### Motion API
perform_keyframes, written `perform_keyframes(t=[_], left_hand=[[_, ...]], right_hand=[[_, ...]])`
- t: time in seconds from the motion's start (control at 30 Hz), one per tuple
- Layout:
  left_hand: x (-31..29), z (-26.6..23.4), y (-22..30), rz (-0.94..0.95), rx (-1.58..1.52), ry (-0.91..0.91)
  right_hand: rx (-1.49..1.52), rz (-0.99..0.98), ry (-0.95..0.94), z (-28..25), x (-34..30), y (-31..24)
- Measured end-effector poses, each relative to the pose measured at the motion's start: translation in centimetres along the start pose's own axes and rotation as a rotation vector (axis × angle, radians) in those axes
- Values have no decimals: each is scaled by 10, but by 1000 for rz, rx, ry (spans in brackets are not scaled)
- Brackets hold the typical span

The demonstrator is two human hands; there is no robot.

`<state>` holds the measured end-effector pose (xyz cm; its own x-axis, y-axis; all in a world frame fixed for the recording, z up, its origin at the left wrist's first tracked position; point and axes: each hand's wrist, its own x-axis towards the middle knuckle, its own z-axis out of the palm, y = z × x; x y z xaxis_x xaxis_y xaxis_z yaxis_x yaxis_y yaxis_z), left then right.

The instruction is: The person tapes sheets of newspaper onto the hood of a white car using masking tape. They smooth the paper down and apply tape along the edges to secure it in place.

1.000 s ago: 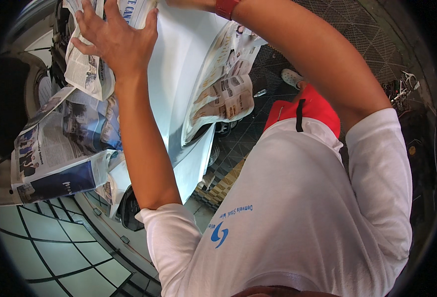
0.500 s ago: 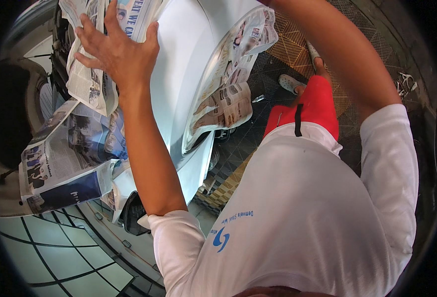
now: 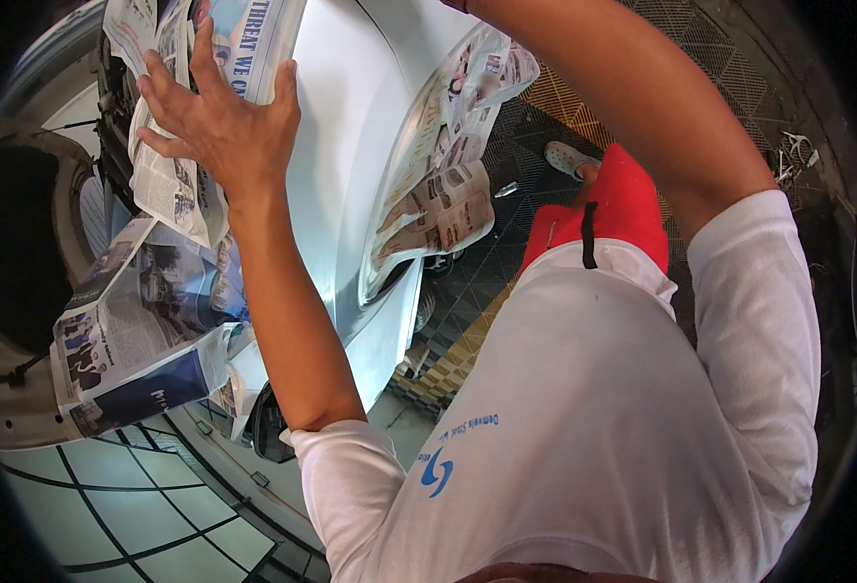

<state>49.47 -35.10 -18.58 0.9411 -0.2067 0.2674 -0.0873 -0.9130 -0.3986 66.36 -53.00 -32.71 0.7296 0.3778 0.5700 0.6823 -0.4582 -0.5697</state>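
Note:
My left hand [image 3: 220, 126] lies with its fingers spread over a sheet of newspaper [image 3: 254, 44] along the edge of a white car body panel [image 3: 336, 126]. Its fingers are apart and grip nothing. Further newspaper [image 3: 132, 316] hangs folded below and left of that hand. Across the panel, a crumpled newspaper sheet [image 3: 438, 209] is spread along the right side of the bodywork. My right forearm [image 3: 633, 78] reaches up and across to the upper edge of the picture, where the right hand itself is cut off.
A black side mirror [image 3: 268, 428] sits below my left elbow. Left of the newspaper is a dark opening [image 3: 11, 253] in the car. Black and tan grid tiles [image 3: 458, 355] cover the floor, with a small bottle-like item [image 3: 506, 189] on them. Ceiling light panels [image 3: 108, 496] show at lower left.
My left hand has shifted slightly left and down in the picture, its fingers still spread. The right forearm has swung left along the upper edge. The view has moved a little.

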Motion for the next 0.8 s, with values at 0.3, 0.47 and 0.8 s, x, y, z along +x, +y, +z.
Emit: perform_keyframes(t=[0.3,0.47,0.8], left_hand=[[30,23,5,82,60,64],[49,35,11,83,49,88],[67,33,45,-135,226,10]], right_hand=[[37,-22,35,0,1,4],[60,-44,57,1,4,7],[58,-79,-67,-15,-21,-2]])
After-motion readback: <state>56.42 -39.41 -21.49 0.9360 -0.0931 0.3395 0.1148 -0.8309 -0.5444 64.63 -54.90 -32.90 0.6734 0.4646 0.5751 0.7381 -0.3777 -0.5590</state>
